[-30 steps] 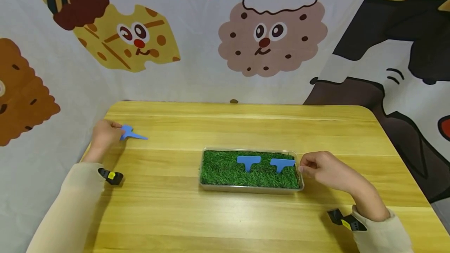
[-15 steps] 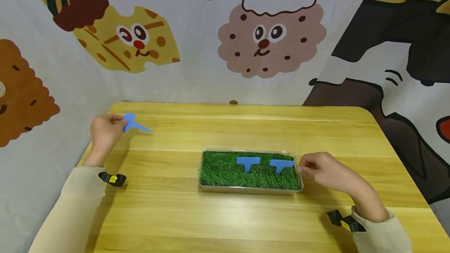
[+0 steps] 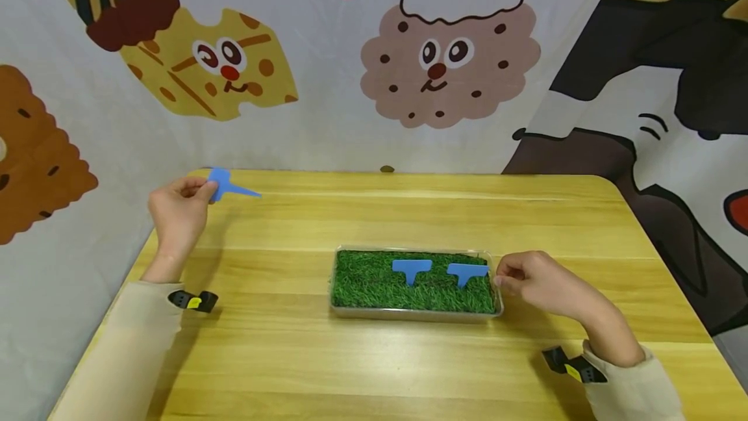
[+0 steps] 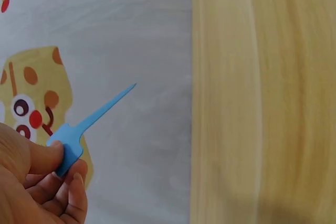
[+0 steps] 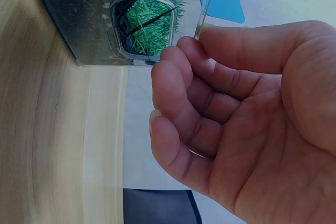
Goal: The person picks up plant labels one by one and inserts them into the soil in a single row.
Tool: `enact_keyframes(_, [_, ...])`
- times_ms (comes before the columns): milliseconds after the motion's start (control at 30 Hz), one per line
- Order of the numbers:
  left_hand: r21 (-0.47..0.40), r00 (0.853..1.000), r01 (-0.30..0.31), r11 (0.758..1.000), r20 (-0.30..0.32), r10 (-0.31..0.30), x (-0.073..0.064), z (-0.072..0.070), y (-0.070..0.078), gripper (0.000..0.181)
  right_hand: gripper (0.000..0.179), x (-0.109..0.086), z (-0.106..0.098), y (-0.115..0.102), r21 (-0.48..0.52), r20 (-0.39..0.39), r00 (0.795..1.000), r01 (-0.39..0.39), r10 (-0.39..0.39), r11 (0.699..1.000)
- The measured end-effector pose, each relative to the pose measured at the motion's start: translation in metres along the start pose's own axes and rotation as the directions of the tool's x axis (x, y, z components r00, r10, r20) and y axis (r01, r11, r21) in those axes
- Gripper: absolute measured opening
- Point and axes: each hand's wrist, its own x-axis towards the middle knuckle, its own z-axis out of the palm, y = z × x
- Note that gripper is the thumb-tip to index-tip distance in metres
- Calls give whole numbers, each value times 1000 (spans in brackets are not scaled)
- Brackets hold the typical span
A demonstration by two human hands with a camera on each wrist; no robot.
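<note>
My left hand pinches a blue T-shaped plant label between thumb and fingers, raised above the table's far left corner. In the left wrist view the pointed stem of that label aims away from the fingers. A clear plastic box filled with green artificial grass stands right of the table's middle. Two more blue labels, one nearer the middle and one near the right end, stand upright in the grass. My right hand pinches the box's right rim, thumb and index fingertip meeting at its edge.
The wooden table has rounded far corners. Behind it hangs a pale cloth printed with cartoon food figures. Black and yellow wrist cameras sit at both sleeve cuffs.
My left hand has lifted the plant label up and away from the table's left side, its stem turning more level. The right hand and the box have stayed in place.
</note>
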Motion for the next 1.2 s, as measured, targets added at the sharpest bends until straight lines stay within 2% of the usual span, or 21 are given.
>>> enact_keyframes(267, [-65,997,-49,997,-68,44,-12,4,16,23,16,-1,1,-1,12,4,1000,13,-13,1000])
enact_keyframes(367, [-105,993,-85,991,-90,76,-19,6,21,22,16,0,1,-1,7,0,1000,12,-12,1000])
enact_keyframes(667, [-195,985,-139,971,-132,114,-33,8,38,21,17,0,0,-1,2,-2,1000,8,-8,1000])
enact_keyframes(800, [-257,978,-188,948,-133,158,-40,11,41,20,17,0,0,-2,4,-2,1000,5,-5,1000])
enact_keyframes(967, [-343,968,-249,906,-120,220,-49,17,43,21,17,0,-1,-1,6,4,1000,-8,8,1000])
enact_keyframes(1200, [-397,948,-318,861,-121,294,-58,25,45,21,17,1,-1,-2,15,10,1000,-10,10,1000])
